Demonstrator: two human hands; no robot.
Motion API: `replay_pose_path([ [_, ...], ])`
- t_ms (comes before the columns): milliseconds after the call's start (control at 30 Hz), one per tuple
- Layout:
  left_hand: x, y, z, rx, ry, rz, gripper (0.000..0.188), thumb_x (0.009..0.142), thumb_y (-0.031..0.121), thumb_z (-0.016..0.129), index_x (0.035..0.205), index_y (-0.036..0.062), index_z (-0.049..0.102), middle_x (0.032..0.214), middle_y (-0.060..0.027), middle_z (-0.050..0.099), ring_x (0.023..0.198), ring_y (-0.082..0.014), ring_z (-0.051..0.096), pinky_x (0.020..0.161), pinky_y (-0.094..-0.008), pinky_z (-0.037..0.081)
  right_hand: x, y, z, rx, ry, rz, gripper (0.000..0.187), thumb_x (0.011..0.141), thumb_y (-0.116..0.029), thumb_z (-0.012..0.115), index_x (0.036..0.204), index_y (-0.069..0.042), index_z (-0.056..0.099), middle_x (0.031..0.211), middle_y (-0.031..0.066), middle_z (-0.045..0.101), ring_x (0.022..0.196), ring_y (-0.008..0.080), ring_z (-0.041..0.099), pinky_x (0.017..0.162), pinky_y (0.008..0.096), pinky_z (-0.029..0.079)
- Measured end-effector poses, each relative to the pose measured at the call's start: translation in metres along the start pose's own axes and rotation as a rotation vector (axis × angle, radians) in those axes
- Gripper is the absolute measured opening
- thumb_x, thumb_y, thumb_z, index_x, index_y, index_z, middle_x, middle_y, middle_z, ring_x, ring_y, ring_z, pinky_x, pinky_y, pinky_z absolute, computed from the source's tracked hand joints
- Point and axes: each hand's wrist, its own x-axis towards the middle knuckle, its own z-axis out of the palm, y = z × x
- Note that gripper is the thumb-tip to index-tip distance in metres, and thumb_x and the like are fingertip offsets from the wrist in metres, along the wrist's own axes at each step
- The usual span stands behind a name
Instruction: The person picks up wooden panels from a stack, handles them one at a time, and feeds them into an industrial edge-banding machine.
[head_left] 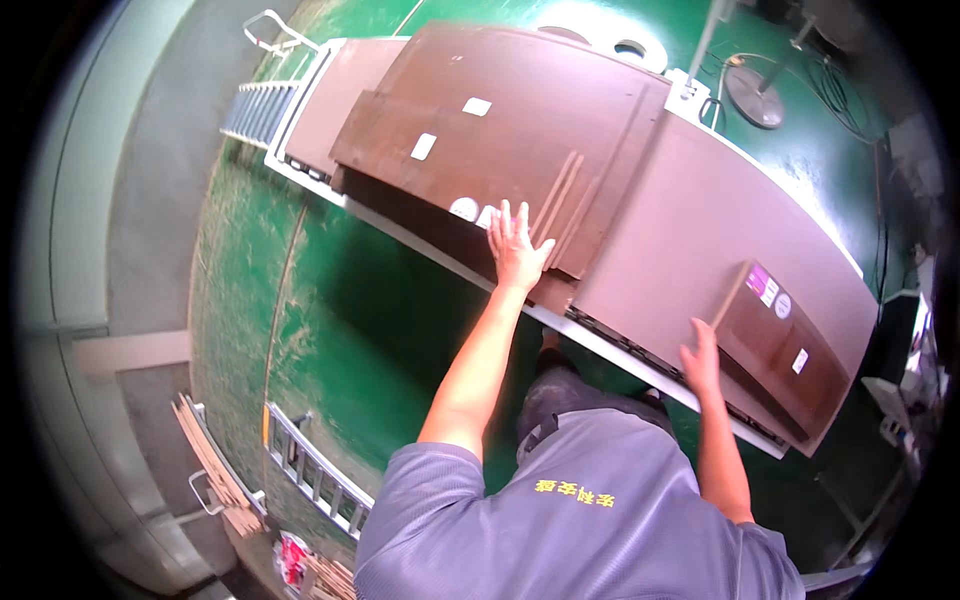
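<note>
A long bench (690, 215) with a brown-grey top and pale edge runs across in front of me. On its middle lie large dark brown panels (530, 110), stacked, with several white stickers on top. My left hand (517, 248) lies over the near edge of the stack, fingers spread, close to a sticker. Two thin brown strips (560, 205) lie on the panel just beside it. A smaller dark brown board (775, 335) with labels sits at the bench's right. My right hand (702, 362) is at its left end, fingers extended; whether they touch it I cannot tell.
A roller conveyor (262, 110) adjoins the bench's far left end. Another roller frame (318, 475) stands on the green floor (240, 330) at lower left. Beside it are wooden strips (215, 465). A round-based stand (755, 98) and cables are beyond the bench.
</note>
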Motion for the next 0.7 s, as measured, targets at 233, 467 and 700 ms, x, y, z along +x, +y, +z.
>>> replay_pose_path([
  [233,0.076,-0.14,-0.033,-0.077,0.189,-0.022,0.068,0.083,0.034,0.069,0.138,0.0044,0.042,0.149,-0.025,0.029,0.139,-0.0443,0.023,0.112,-0.0593,0.019,0.128,-0.226,0.127,0.326,-0.18,-0.028,0.065,0.082,-0.015,0.068,0.139,-0.001,0.039,0.125,0.0181,0.053,0.11,0.0277,0.057,0.091,0.0367,0.048],
  [467,0.229,-0.308,-0.114,0.261,0.249,-0.157,0.072,0.084,0.042,0.065,0.14,0.0047,0.04,0.148,-0.0222,0.032,0.139,-0.0392,0.027,0.113,-0.0549,0.022,0.19,-0.28,0.18,0.067,-0.041,0.292,0.085,0.074,-0.033,0.08,0.135,0.006,0.036,0.104,0.0189,0.059,0.088,0.0297,0.062,0.082,0.0376,0.051],
  [700,0.33,-0.378,-0.148,0.319,-0.114,-0.416,0.095,0.078,0.06,0.065,0.148,0.0063,0.029,0.154,-0.0167,0.026,0.141,-0.0315,0.027,0.115,-0.0483,0.022,0.196,-0.299,0.17,-0.039,-0.038,0.394,0.075,0.07,-0.031,0.082,0.127,-0.002,0.042,0.083,0.0079,0.06,0.08,0.0249,0.062,0.076,0.039,0.05],
])
